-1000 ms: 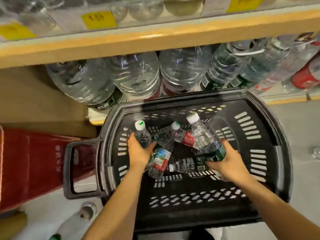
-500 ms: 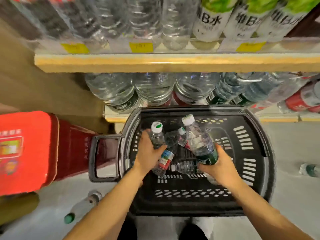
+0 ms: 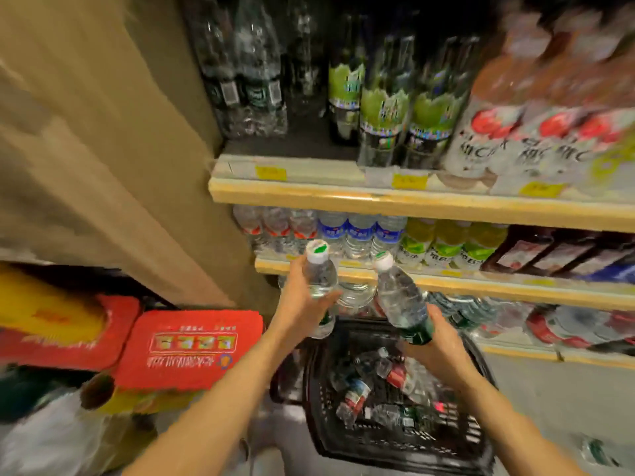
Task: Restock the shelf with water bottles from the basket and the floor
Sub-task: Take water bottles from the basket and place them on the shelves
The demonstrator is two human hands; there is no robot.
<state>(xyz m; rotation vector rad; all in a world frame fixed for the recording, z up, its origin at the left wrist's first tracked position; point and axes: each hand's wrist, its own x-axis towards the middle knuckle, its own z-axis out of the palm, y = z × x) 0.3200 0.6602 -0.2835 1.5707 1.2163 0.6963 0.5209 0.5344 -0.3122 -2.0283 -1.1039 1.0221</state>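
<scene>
My left hand (image 3: 302, 304) grips a small clear water bottle (image 3: 321, 276) with a white and green cap, held upright above the basket. My right hand (image 3: 434, 341) grips a second water bottle (image 3: 400, 297) with a dark green label, tilted to the left. Both bottles are in front of the lower shelf edge (image 3: 481, 286). Below them the black plastic basket (image 3: 330, 438) stands on the floor with several small bottles (image 3: 357, 396) lying in it.
The shelves (image 3: 412, 201) hold rows of water and drink bottles, with a gap at the top shelf's left (image 3: 302, 142). Red cartons (image 3: 192, 348) are stacked to the left below a tan wall. One bottle (image 3: 598, 455) lies on the floor at bottom right.
Both hands have lifted their bottles out of the basket and up to shelf height. The view has tilted up from the basket to the shelves.
</scene>
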